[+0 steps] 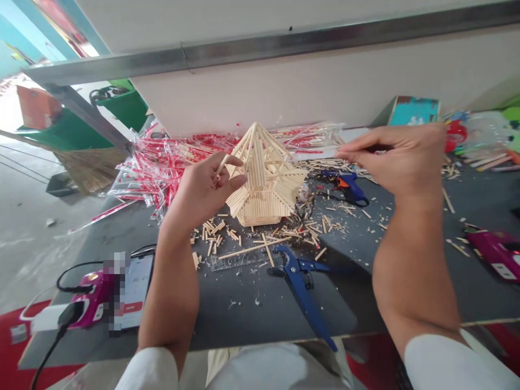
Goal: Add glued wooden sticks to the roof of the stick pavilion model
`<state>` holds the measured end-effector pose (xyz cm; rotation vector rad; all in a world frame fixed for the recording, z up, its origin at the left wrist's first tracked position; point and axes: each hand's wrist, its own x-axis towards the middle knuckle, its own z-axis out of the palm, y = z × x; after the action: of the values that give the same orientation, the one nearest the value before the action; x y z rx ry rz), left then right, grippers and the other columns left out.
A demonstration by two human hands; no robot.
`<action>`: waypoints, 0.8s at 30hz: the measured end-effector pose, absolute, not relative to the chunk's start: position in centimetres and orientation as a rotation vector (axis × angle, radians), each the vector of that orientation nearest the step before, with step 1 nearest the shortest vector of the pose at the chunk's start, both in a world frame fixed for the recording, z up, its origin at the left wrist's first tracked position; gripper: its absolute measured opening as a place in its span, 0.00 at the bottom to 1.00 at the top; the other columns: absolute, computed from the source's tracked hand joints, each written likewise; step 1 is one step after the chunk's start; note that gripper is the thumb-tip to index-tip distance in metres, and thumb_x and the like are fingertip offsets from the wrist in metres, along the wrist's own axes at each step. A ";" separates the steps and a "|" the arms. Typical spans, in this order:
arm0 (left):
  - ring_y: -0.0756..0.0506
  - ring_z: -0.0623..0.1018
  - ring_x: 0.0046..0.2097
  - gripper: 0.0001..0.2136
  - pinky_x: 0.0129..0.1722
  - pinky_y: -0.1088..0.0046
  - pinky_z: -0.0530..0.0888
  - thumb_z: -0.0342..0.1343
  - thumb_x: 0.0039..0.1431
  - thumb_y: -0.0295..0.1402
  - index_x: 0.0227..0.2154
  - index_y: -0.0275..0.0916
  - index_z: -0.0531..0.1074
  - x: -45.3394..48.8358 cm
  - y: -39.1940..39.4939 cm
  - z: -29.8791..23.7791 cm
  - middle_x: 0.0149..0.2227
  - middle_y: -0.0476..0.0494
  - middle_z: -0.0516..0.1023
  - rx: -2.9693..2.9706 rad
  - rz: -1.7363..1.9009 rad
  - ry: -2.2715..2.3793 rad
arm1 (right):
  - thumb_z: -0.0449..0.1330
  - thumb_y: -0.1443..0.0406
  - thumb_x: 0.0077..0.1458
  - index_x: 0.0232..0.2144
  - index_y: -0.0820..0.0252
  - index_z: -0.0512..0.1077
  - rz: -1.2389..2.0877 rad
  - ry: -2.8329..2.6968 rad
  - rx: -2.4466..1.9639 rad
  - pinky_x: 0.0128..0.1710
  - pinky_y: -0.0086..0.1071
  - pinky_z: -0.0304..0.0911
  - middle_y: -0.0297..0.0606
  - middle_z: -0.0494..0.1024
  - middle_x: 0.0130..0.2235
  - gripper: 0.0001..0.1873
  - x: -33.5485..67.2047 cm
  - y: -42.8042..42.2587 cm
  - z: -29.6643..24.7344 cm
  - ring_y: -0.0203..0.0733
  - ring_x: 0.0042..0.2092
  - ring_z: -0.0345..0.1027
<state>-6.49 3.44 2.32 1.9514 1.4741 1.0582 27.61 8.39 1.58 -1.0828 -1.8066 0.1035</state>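
Observation:
A small pavilion-like model built of thin wooden sticks [266, 200] stands on the dark table, with a pointed open-frame top and a tiered lower roof. My left hand [207, 187] is at its left side, fingers curled around a short pale wooden stick [220, 167]; the thumb points toward the model. Raised to the right of the model, my right hand [400, 157] has thumb and fingertips pinched together; anything between them is too small to make out. A blue ratchet cutter [303, 292] lies in front, near a clear ruler [239, 260] with sticks across it.
A blue glue gun [347, 187] lies right of the model. Cut stick pieces [213, 233] litter the table [227, 317]. Red-and-clear wrappers [162, 168] pile up behind. A phone [136, 292] and magenta power strip [87, 295] sit left; another strip [495, 252] lies right.

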 end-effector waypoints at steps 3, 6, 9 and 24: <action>0.51 0.58 0.26 0.10 0.26 0.71 0.56 0.59 0.66 0.41 0.45 0.42 0.78 -5.6 2.2 3.0 0.25 0.52 0.60 1.943 1.107 1.468 | 0.71 0.58 0.54 0.34 0.52 0.84 0.127 -1.760 -1.134 0.30 0.41 0.62 0.44 0.84 0.32 0.07 28.6 8.2 1.5 0.42 0.31 0.72; 0.50 0.59 0.27 0.18 0.25 0.71 0.58 0.47 0.73 0.47 0.45 0.41 0.77 -4.3 0.8 3.3 0.26 0.49 0.60 1.847 1.115 1.319 | 0.66 0.56 0.61 0.41 0.54 0.83 0.226 -1.820 -1.174 0.35 0.41 0.68 0.43 0.84 0.33 0.11 28.5 7.8 1.8 0.43 0.33 0.75; 0.50 0.65 0.32 0.13 0.31 0.72 0.65 0.50 0.73 0.42 0.43 0.39 0.75 -2.3 -0.5 2.7 0.32 0.46 0.68 1.762 1.051 1.073 | 0.58 0.58 0.68 0.47 0.54 0.82 0.251 -1.897 -1.127 0.40 0.41 0.73 0.42 0.86 0.40 0.14 27.7 7.7 2.2 0.43 0.37 0.80; 0.54 0.58 0.26 0.14 0.26 0.74 0.56 0.59 0.67 0.43 0.33 0.37 0.75 4.2 -0.2 -2.8 0.25 0.52 0.59 0.814 1.221 0.720 | 0.64 0.59 0.62 0.44 0.59 0.79 0.437 -2.052 -1.004 0.34 0.33 0.67 0.36 0.79 0.36 0.11 19.0 5.4 1.6 0.35 0.33 0.71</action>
<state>4.19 -0.23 -2.78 0.8141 0.7205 1.2211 19.04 5.37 1.65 -1.0041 -2.0521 0.4367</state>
